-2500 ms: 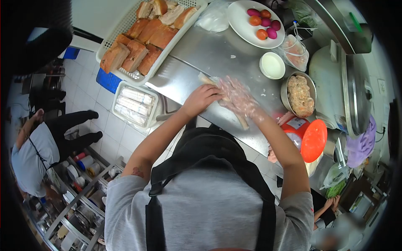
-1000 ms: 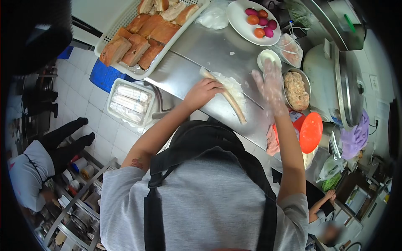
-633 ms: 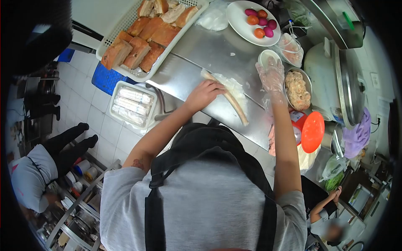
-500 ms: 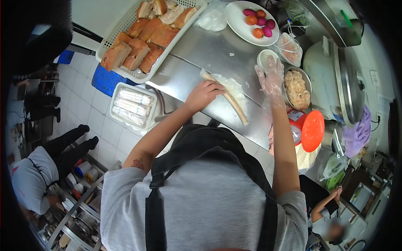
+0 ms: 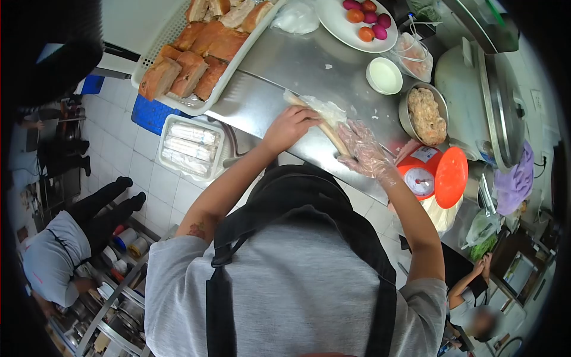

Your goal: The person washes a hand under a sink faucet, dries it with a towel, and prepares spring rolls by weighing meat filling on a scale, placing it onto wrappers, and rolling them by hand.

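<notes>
Supporting everything: the steel table [image 5: 273, 56], running under the left hand [image 5: 290, 128] and the right hand [image 5: 364, 149], its near edge just on the body side of both.
Meat tray [image 5: 223, 82]: off to the left hand's outer side and beyond it, well apart.
Arms: left forearm [image 5: 235, 184] and right forearm [image 5: 410, 220] both reach forward and slant inward, the right elbow bent outward.
Pale roll [image 5: 332, 134]: on the table, its upper end under the left hand, its lower end at the right. It is probably light, soft and bendy, likely to sag if lifted by one end and perhaps slick under plastic. A hold near each end, with light, even pressure, should suit it.
Right hand: in a clear glove, palm down, fingers spread wide, thumb apart towards the roll's lower end.
Left hand: bare, fingers together and bent over the roll, holding it; the thumb is hidden.
Translucent sheet [image 5: 327, 109]: just beyond the left fingertips, beside the roll; it looks thin, limp and easily torn.
White bowl [image 5: 385, 92]: beyond the right hand, apart from it.
White scrap [image 5: 375, 113]: between right hand and bowl.
</notes>
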Action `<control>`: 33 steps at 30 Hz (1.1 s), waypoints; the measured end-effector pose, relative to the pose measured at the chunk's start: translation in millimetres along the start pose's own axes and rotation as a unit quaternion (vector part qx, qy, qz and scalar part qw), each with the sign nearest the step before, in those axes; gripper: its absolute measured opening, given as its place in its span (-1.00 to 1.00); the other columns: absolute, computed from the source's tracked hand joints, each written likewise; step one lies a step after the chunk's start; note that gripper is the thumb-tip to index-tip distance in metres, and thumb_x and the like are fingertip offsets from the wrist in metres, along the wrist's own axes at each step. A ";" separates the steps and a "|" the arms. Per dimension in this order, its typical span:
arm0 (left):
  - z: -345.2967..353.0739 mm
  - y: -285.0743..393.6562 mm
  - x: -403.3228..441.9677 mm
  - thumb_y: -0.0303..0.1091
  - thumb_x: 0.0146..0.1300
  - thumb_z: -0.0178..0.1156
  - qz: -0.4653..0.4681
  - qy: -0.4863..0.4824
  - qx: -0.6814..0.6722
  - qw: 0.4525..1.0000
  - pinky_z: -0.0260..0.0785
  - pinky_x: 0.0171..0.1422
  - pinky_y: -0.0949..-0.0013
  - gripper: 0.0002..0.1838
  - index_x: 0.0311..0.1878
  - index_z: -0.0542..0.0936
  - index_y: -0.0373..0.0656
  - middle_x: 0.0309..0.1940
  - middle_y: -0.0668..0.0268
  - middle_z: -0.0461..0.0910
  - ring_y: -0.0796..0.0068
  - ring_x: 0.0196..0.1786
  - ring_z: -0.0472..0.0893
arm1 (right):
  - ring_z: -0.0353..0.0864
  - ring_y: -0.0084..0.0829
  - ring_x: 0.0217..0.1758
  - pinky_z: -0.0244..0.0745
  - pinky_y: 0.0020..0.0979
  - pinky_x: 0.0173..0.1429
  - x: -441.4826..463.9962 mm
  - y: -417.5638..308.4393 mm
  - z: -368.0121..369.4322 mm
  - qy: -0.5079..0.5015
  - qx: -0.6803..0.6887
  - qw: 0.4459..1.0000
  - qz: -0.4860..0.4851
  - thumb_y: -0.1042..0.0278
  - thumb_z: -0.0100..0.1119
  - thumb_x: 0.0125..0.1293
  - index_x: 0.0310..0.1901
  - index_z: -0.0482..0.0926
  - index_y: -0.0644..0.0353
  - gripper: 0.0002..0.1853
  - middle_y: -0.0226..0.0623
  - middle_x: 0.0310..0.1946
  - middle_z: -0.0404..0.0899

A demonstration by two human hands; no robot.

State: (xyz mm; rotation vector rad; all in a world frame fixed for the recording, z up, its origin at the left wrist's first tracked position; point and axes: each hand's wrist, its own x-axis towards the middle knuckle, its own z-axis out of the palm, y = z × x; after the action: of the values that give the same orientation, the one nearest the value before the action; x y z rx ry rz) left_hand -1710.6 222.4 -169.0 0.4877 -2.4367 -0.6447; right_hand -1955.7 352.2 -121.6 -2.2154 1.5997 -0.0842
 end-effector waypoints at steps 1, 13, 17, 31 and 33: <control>1.2 -0.8 -1.2 -0.48 0.13 0.21 -0.001 0.001 0.003 1.000 0.35 0.31 0.20 -0.59 0.09 0.67 -0.01 0.09 0.37 0.59 0.24 0.19 0.50 | -0.01 0.03 0.59 -0.12 0.03 0.62 0.6 -0.8 -6.3 -0.011 0.014 1.000 0.017 -0.24 0.18 0.27 0.46 0.20 0.27 -0.09 -0.04 0.49 0.17; -1.4 3.0 -2.0 -0.51 0.05 0.26 -0.012 0.001 -0.002 1.000 0.35 0.31 0.20 -0.52 0.10 0.66 0.03 0.08 0.40 0.59 0.26 0.19 0.49 | 0.05 0.02 0.58 -0.06 -0.07 0.62 13.5 15.0 -6.6 0.023 0.034 0.998 -0.053 -0.21 0.28 0.23 0.46 0.16 0.34 -0.03 0.01 0.49 0.13; -2.4 3.0 -1.1 -0.52 0.04 0.26 -0.016 -0.002 -0.005 1.000 0.35 0.30 0.20 -0.52 0.10 0.66 0.03 0.07 0.40 0.60 0.27 0.19 0.49 | 0.02 0.00 0.59 -0.09 -0.08 0.63 45.1 18.2 6.9 0.083 0.027 0.995 -0.052 -0.22 0.28 0.22 0.45 0.17 0.34 -0.03 0.04 0.49 0.13; -2.6 4.5 -0.4 -0.52 0.03 0.27 -0.004 0.026 0.010 1.000 0.39 0.25 0.22 -0.58 0.02 0.69 0.02 0.01 0.40 0.63 0.26 0.13 0.53 | -0.05 0.05 0.60 -0.17 0.00 0.64 -15.6 7.3 -31.2 -0.146 -0.008 0.987 -0.067 -0.17 0.25 0.24 0.48 0.14 0.25 -0.06 -0.01 0.49 0.16; -0.8 2.0 -1.8 -0.50 0.06 0.22 -0.001 0.014 0.016 1.000 0.37 0.29 0.24 -0.59 0.04 0.68 0.00 0.03 0.42 0.61 0.29 0.16 0.50 | -0.06 0.06 0.61 -0.17 0.01 0.64 -19.4 7.2 -36.4 -0.141 -0.017 0.989 -0.050 -0.16 0.25 0.25 0.48 0.14 0.26 -0.07 -0.01 0.49 0.15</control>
State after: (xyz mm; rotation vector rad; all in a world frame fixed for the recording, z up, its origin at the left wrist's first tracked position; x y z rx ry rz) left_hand -1709.1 224.6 -168.1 0.5088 -2.4235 -0.5967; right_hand -1979.0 357.8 -87.3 -2.2161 1.3463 0.2203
